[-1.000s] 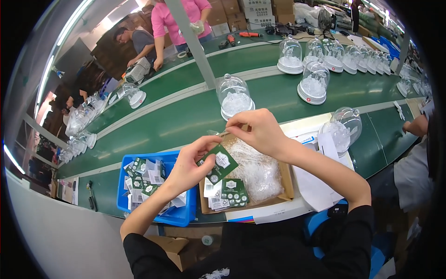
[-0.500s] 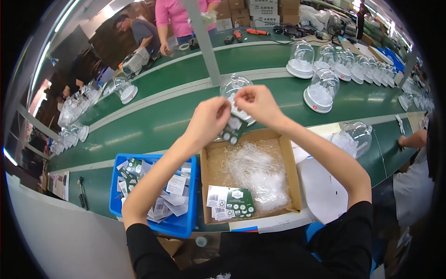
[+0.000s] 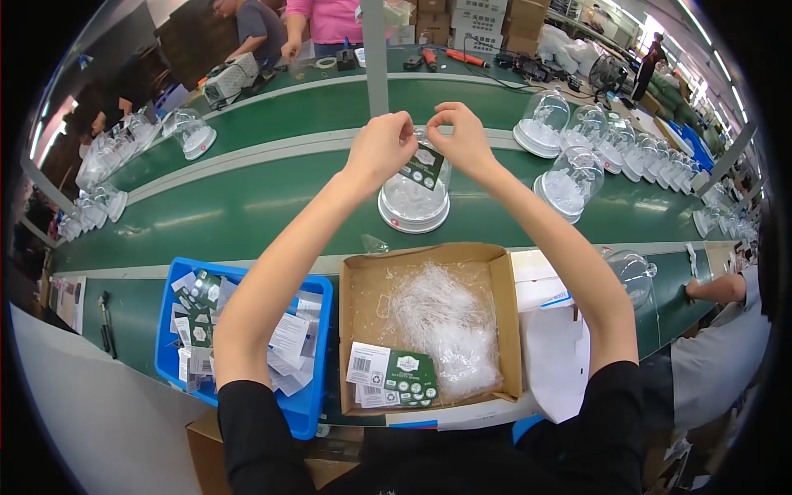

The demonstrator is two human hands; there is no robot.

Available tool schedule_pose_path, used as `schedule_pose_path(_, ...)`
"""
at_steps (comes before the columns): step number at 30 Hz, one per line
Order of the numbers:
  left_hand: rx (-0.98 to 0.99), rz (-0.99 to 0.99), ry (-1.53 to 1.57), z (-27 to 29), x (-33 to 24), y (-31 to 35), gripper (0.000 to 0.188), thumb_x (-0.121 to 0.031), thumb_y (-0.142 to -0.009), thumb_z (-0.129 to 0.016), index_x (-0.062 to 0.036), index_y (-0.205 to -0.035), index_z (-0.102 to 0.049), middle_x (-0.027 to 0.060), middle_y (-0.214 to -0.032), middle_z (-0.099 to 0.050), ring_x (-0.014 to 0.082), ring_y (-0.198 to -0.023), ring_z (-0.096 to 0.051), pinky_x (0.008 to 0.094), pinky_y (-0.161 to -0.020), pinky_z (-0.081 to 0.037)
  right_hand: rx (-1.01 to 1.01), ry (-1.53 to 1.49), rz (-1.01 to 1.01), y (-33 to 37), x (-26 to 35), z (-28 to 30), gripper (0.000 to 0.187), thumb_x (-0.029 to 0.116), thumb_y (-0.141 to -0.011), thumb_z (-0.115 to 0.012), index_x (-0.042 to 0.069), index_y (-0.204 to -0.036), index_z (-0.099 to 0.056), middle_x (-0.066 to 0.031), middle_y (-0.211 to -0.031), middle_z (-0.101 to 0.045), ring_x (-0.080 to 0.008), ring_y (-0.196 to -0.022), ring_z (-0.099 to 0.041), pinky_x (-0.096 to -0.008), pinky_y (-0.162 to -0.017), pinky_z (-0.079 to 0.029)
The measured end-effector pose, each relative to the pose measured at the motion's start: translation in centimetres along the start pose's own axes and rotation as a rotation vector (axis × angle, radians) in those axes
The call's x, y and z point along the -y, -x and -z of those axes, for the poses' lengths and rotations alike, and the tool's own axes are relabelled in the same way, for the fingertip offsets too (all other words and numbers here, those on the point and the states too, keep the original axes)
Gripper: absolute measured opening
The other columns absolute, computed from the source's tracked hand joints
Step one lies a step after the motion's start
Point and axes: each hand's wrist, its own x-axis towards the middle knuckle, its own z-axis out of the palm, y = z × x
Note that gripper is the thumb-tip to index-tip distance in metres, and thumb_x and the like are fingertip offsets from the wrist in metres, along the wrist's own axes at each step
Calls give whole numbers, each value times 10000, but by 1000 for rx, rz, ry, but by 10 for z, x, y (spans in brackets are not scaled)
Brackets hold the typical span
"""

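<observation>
Both hands are raised over the green work surface (image 3: 272, 210), with the fingers of the left hand (image 3: 381, 148) and the right hand (image 3: 464, 136) curled toward the thumbs; whether a cord is clamped at the fingertips cannot be told. Between the hands, just below the fingertips, a green hang tag (image 3: 422, 167) is seen tilted against the view of a clear cloche (image 3: 412, 206), which is set upright on its white base. Nearer the body, white thread-like strands (image 3: 454, 330) and printed cards (image 3: 394, 374) are held in a shallow cardboard tray (image 3: 363, 289). To its left, more tags (image 3: 289, 338) are heaped in a blue plastic bin (image 3: 317, 363). Farther right, other cloches (image 3: 569, 183) are grouped, some lined up in a row.
</observation>
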Motion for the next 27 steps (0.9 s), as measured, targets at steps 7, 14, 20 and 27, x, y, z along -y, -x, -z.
schedule_pose_path(7,29,0,107,0,6,-6,167,-116,-803,-649,-1,-925,-644,114,-776,-641,221,-752,-643,321,-702,-513,93,-65,-137,-1,-10,0,174,205,-715,-679,46,-771,-721,-174,-1134,-613,-316,-1079,-577,-376,-960,-438)
schedule_pose_path(14,-24,3,137,-4,25,1,245,-153,-810,-658,-25,-1016,-692,154,-912,-647,291,-841,-635,358,-763,-507,101,28,9,-9,-5,-10,164,201,-708,-675,42,-730,-707,-173,-1078,-623,-327,-1040,-588,-391,-904,-477)
schedule_pose_path(20,63,-52,27,2,33,10,256,-117,-769,-641,18,-983,-684,198,-994,-642,347,-938,-615,399,-837,-494,109,292,244,-11,4,-14,100,123,-696,-629,26,-681,-610,-158,-1020,-612,-336,-998,-573,-407,-872,-474)
schedule_pose_path(27,22,-33,183,-5,35,-2,268,-213,-746,-648,-10,-906,-719,231,-925,-660,367,-921,-628,406,-860,-496,7,217,422,3,26,-8,121,60,-687,-661,20,-776,-590,-113,-986,-596,-300,-972,-571,-400,-826,-473)
